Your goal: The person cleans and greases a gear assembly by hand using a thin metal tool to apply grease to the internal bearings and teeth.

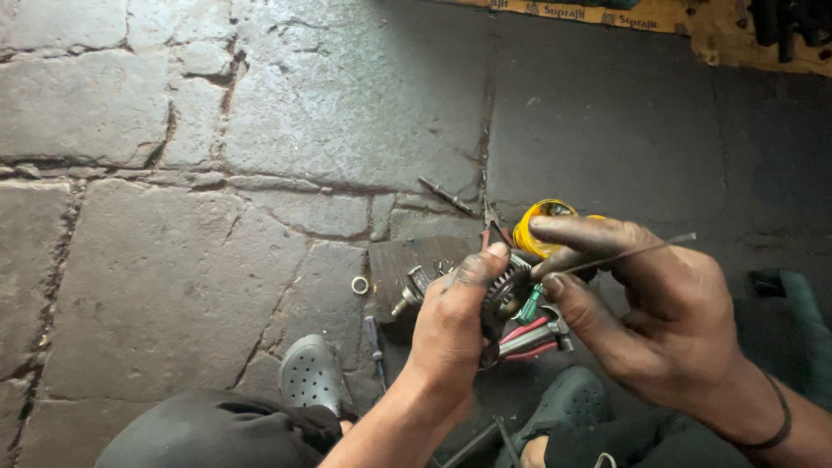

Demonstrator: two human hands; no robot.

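Low and right of centre in the frame, the left hand is gripping a toothed metal motor part, thumb pressing its top, while the right hand is pinching a thin wire between thumb and forefinger and feeding it toward the part. The step in hand seems to be threading or tying; next, the wire's tip likely needs steady aim. Behind the fingers a yellow spool is sitting, perhaps tape. Red-handled pliers, a small ring, a screwdriver and a metal pin are lying on the stone floor, crowding the space.
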